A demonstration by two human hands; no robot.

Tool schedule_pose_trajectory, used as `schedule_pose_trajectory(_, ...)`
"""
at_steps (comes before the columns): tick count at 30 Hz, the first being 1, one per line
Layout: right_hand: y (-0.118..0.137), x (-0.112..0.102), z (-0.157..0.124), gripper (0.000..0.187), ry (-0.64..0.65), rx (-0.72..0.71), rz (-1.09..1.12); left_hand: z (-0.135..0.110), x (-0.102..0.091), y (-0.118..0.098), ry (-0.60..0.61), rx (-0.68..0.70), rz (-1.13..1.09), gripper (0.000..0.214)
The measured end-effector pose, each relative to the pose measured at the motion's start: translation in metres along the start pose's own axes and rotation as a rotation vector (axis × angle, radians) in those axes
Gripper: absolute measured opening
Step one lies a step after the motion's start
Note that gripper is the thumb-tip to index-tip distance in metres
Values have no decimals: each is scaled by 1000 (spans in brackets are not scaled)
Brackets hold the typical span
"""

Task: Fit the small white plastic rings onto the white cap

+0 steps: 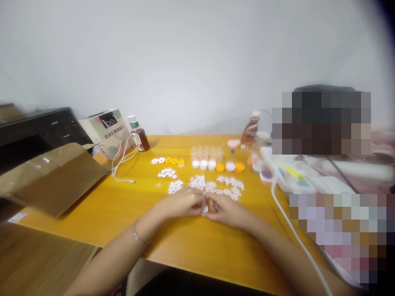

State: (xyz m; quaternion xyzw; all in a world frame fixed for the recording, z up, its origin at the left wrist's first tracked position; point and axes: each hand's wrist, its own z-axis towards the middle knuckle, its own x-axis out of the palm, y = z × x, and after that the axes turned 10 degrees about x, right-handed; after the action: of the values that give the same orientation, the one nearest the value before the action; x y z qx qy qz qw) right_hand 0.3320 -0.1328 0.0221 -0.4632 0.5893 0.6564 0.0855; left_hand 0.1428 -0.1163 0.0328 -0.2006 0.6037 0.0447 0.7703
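Note:
My left hand (187, 201) and my right hand (225, 209) meet over the middle of the table, fingertips close together. Between them is a small white piece (204, 210), pinched by both hands; blur and fingers hide its exact shape. Just beyond my fingers lie a heap of white openwork pieces (197, 181) and a curved string of similar pieces (230, 192). To the left are a cluster of small white round pieces (175, 187) and another small group of white discs (167, 172).
Behind stand rows of white and orange caps (212, 165), clear cups (206, 153) and orange and white rings (168, 160). Dark bottles (140, 139) (250, 129), a paper bag (108, 131), a white cable (115, 170) and a cardboard box (58, 185) surround the wooden table (197, 242). Another person sits at right.

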Motion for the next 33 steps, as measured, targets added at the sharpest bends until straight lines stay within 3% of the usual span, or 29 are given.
schedule_pose_trajectory(7,2,3,1,11,-72,-77,77,1,-6,-5,-3,49,-38,6)
schedule_pose_trajectory(14,1,6,2,25,114,11,556,-1,-15,-7,-36,4,16,10)
schedule_pose_trajectory(22,-1,5,5,36,76,79,726,-4,-25,-6,-87,-3,-51,15)
schedule_pose_trajectory(24,0,5,6,36,37,97,729,-11,-33,1,-164,-65,-74,17)
schedule_pose_trajectory(27,0,4,7,34,-29,111,723,-27,-43,21,-253,-271,-9,16)
schedule_pose_trajectory(30,-1,3,7,32,-61,110,719,-44,-46,46,-165,-462,70,17)
schedule_pose_trajectory(33,-3,2,8,31,-101,111,714,-55,-43,64,-89,-525,48,21)
